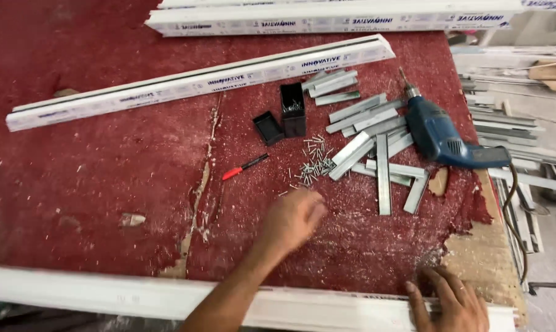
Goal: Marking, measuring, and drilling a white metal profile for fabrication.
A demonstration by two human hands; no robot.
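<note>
My left hand (293, 218) reaches out over the red table top, its bunched fingertips just short of a scatter of small metal screws (311, 165). The hand is blurred, so I cannot tell if it pinches a screw. My right hand (447, 302) lies flat with fingers apart on the long white plastic profile (130, 298) that runs along the near edge of the table. Past the screws lie several short grey metal channel pieces (382, 166).
A blue electric drill (441, 135) lies at the right, its cord hanging over the worn table edge. A black box (293, 109) of screws, its lid (268, 127) and a red-and-black marker (244, 166) sit mid-table. Two more white profiles (198, 80) lie farther back. Metal strips are stacked off the table's right side.
</note>
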